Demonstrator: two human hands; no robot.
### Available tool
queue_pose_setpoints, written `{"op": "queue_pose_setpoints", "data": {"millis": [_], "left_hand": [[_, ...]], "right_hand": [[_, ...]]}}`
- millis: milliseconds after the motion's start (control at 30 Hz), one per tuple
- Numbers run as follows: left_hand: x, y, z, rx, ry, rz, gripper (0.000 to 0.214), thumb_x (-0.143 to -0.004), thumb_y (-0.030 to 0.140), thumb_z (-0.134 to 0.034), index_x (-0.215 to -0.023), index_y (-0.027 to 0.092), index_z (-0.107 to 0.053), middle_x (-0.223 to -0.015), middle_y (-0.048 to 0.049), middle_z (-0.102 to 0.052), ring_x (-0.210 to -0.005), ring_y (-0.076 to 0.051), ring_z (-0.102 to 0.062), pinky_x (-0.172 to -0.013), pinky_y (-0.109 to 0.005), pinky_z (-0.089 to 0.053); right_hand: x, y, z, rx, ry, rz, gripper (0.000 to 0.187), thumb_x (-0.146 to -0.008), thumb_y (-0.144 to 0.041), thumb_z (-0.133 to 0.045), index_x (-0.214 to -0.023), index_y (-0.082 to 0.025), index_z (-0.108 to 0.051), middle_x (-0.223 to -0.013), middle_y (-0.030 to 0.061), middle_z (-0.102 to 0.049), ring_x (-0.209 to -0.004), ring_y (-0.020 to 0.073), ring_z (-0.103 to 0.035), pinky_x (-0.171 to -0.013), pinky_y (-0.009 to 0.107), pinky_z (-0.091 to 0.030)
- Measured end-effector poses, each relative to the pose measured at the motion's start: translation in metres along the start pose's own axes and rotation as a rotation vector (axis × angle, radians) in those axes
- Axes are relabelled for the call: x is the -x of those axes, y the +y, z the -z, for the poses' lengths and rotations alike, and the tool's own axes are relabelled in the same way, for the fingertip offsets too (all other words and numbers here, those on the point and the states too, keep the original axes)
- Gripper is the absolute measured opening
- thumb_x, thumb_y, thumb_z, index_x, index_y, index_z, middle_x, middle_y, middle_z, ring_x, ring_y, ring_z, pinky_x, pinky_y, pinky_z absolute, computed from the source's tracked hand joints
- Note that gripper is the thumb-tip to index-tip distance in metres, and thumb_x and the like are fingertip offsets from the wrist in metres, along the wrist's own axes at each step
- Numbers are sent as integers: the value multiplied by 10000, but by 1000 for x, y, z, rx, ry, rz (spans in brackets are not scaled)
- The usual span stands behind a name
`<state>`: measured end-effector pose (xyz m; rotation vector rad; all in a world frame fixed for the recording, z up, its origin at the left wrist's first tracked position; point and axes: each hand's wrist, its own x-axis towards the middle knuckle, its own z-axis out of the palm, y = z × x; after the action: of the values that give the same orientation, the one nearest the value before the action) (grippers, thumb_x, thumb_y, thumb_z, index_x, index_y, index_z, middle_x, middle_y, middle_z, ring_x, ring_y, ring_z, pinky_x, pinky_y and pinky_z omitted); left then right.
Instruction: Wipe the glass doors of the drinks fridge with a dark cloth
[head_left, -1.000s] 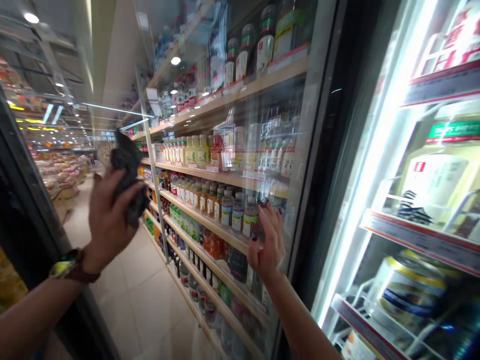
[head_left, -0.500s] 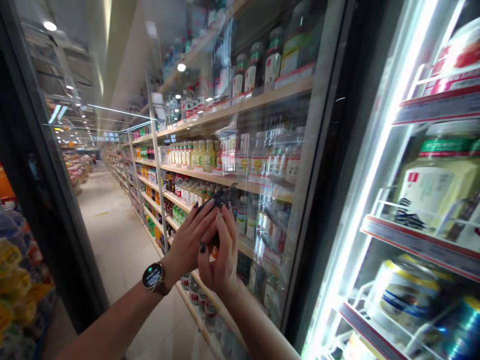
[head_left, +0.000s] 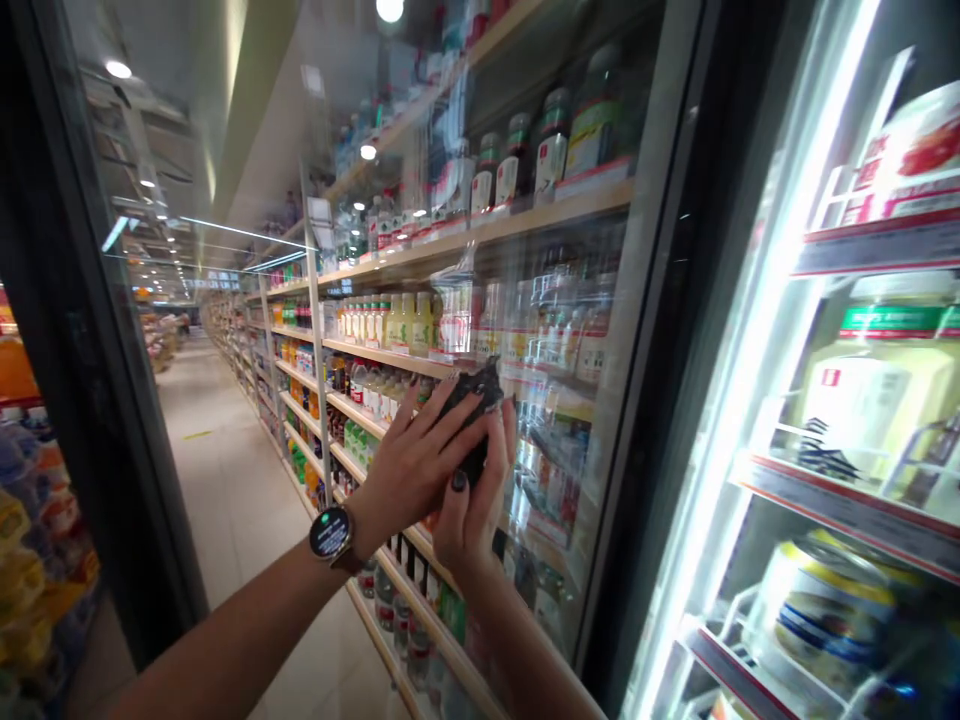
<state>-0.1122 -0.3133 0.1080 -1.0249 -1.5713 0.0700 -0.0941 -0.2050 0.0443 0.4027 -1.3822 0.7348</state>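
Observation:
Both my hands meet in front of a glass cooler door (head_left: 559,330), holding a crumpled black item (head_left: 471,420) whose material I cannot tell. My left hand (head_left: 420,465), with a round smartwatch (head_left: 331,532) on its wrist, presses its fingers across the item. My right hand (head_left: 472,510) grips it from below and behind. The lower part of the item is hidden by my fingers. Rows of bottles (head_left: 397,325) stand on wooden shelves behind the glass.
A long, tiled store aisle (head_left: 225,500) runs away to the left, lined with shelves of drinks. Bagged yellow and orange goods (head_left: 22,560) stand at the lower left. A brightly lit cooler section on the right holds a large bottle (head_left: 862,400) and a can (head_left: 832,610).
My left hand has swung in from the left to join my right on the black item. Both hands have risen slightly to the right, and the view has turned towards the aisle.

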Motion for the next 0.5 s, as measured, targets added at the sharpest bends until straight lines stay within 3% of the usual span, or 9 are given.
{"op": "queue_pose_setpoints", "data": {"millis": [100, 167, 233, 333, 433, 500], "left_hand": [[-34, -41, 20, -59, 35, 3, 500, -967, 228, -559, -1465, 225, -519, -1585, -52, -508, -1594, -290, -275, -1330, -624, -144], [-53, -69, 36, -122, 85, 119, 565, -933, 202, -563, -1492, 233, -487, -1633, -52, -439, -1591, -312, -276, -1308, -671, -163], [-60, -83, 46, -158, 132, 248, 620, -906, 175, -547, -1517, 226, -458, -1671, -48, -371, -1602, -312, -237, -1301, -666, -191], [-34, -59, 32, -121, 121, 243, 635, -875, 122, -526, -1502, 210, -485, -1659, -60, -395, -1616, -301, -195, -1296, -627, -264], [25, -5, 3, -26, -34, -120, 561, -868, 82, -541, -1419, 182, -577, -1589, -87, -502, -1607, -280, -236, -1297, -522, -325], [60, 15, -7, 69, -158, -432, 455, -900, 118, -563, -1346, 172, -635, -1560, -85, -538, -1574, -246, -327, -1296, -422, -340]], "right_hand": [[0, 24, 11, 49, 16, 18, 637, -1064, -347, -295, -1661, -154, -181, -1710, 213, -237, -1601, 357, -250, -1219, 694, -337], [7, 44, 22, 131, 3, 20, 642, -1055, -340, -347, -1655, -150, -218, -1707, 222, -246, -1595, 372, -256, -1219, 718, -307], [20, 63, 33, 253, -8, -4, 646, -1043, -323, -388, -1651, -157, -244, -1705, 227, -251, -1594, 389, -247, -1210, 755, -272], [41, 81, 43, 401, -44, -12, 662, -1035, -314, -416, -1655, -162, -241, -1701, 236, -264, -1597, 410, -227, -1193, 794, -245], [54, 88, 47, 449, -80, 60, 679, -1028, -313, -435, -1655, -144, -236, -1685, 247, -302, -1600, 408, -222, -1190, 787, -263], [56, 90, 47, 455, -83, 90, 670, -1029, -307, -419, -1652, -134, -243, -1678, 251, -316, -1601, 406, -218, -1188, 784, -273]]}}
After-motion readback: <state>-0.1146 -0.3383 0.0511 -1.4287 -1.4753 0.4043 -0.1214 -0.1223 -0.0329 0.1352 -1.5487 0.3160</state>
